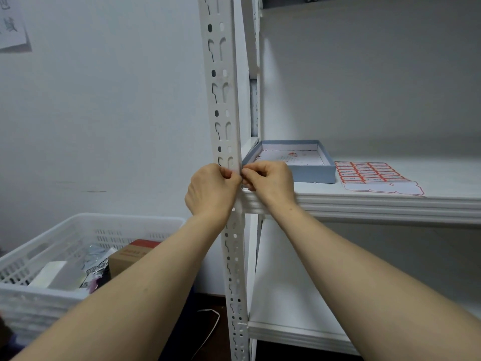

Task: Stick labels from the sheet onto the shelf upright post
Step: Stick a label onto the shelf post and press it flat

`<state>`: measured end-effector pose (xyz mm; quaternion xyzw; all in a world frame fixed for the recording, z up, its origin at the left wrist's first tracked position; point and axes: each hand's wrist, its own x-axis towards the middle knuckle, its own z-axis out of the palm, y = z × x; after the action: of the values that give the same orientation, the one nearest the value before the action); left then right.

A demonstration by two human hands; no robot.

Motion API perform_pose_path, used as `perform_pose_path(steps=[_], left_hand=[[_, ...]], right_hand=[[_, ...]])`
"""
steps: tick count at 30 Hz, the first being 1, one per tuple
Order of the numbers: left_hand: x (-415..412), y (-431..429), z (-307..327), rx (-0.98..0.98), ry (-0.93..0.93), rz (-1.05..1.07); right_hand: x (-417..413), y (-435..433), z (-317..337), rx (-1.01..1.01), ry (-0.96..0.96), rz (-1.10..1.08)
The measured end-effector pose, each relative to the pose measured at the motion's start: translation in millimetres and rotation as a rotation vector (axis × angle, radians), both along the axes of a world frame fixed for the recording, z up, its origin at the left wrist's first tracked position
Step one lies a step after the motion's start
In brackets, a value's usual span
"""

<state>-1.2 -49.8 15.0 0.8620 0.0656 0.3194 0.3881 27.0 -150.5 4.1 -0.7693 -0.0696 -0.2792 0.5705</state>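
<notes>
Curling against the white slotted metal upright post (221,100), left hand (212,190) and right hand (270,182) meet fingertip to fingertip; whether they pinch a label I cannot tell. Rightward, the red-bordered label sheet (374,175) lies on the white shelf (390,204).

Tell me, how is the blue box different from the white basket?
The blue box has solid walls; the white basket has slotted walls. The box is shallow and sits on the shelf; the basket is deeper and sits lower, left of the upright post. The box holds a printed sheet; the basket holds a cardboard carton among other things. Both are open on top.
</notes>
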Motion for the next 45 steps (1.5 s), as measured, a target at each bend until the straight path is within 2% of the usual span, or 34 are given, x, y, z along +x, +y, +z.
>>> perform_pose_path(steps=[5, 13, 19, 36, 45], left_hand=[[-1.6, -7.3, 2.0, -0.049, 0.032, -0.039], [3.9, -4.0, -6.5, -0.117, -0.013, -0.005], [2.3, 4.6, -15.9, -0.145, -0.081, -0.069], [3.1, -6.1, 2.8, -0.110, 0.068, 0.005], [7.7, -9.2, 4.3, -0.119, 0.078, 0.014]], right_hand=[[0.3, -2.1, -2.7, 0.013, 0.010, 0.023], [2.4, -3.8, -1.7, -0.019, 0.024, 0.037], [2.8, -3.9, -1.8, -0.005, 0.029, 0.051], [3.9, -4.6, -3.8, 0.005, 0.023, 0.068], [-0.1, -3.0, -2.8, 0.052, 0.020, 0.055]])
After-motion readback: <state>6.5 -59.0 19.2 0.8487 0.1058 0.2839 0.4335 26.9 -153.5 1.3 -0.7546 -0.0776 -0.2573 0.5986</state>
